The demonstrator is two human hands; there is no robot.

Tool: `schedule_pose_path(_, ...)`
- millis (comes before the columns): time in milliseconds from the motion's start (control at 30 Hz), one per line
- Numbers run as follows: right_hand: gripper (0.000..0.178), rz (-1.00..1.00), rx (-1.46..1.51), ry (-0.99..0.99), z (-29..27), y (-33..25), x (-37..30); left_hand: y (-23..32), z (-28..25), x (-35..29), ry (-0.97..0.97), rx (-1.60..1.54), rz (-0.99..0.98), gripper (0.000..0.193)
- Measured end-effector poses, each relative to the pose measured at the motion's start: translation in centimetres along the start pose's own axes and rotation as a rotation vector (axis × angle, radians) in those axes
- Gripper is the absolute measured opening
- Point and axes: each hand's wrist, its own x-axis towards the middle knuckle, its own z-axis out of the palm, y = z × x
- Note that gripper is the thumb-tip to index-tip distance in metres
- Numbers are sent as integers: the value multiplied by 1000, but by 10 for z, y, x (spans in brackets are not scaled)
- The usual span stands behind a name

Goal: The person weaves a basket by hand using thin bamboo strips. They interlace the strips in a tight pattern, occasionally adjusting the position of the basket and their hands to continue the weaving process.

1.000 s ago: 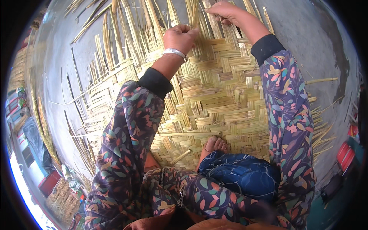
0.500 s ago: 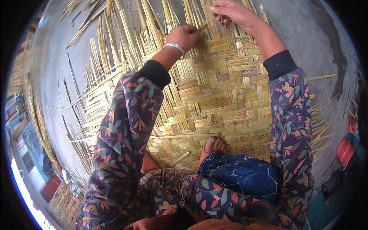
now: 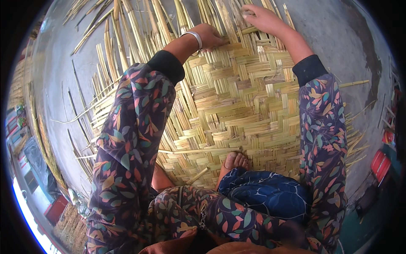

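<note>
head view: looking down on a woven mat [image 3: 249,106], lying flat across a smooth grey floor [image 3: 330,29] and stretching from beside a bare foot [image 3: 234,163] up to both hands. plaited from flattened stalks in pale straw yellow, dull green and brown, grouped in narrow bands and crossed over and under into stepped, blocky zigzags. ending along the top and left in loose stalks [image 3: 122,36], long, straight and slender, fanned out unevenly.

at the upper edge of the weave, left hand [image 3: 207,36] lowered back upward, with fingers [image 3: 219,41] bent onto the end of a cross strip [image 3: 233,45]; cannot tell whether pinching it or merely pressing. circled at the wrist by a smooth silver bangle [image 3: 196,39]. farther up and to the right, right hand [image 3: 260,17] held over the lengthwise stalks, with fingers loosely bent and blurred at the tips; cannot tell whether gripping any stalk. just below it, a shorter strip [image 3: 249,30], laid crosswise.

covered down to plain black cuffs [image 3: 167,67] by dark leaf-printed sleeves [image 3: 135,114]. near the foot, bunched softly into a rounded heap, blue cloth [image 3: 266,194] with thin white netlike lines
</note>
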Motion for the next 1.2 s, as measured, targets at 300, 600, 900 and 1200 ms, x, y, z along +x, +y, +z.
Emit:
schedule_pose_path(300, 24, -87, -606, -163, -23, -28, -20, -13, 21, -4, 284, 5, 60, 31)
schedule_pose_path(600, 22, -171, -457, -115, -31, -21, -15, -16, 27, -11, 374, -114, 75, 31)
schedule_pose_path(900, 19, 31, -590, -296, -39, -52, -9, -21, 29, -6, 391, -97, 57, 32)
schedule_pose_path(1200, 49, 13, -468, -333, -21, 1, -18, -14, 20, -9, 220, 20, 151, 31)
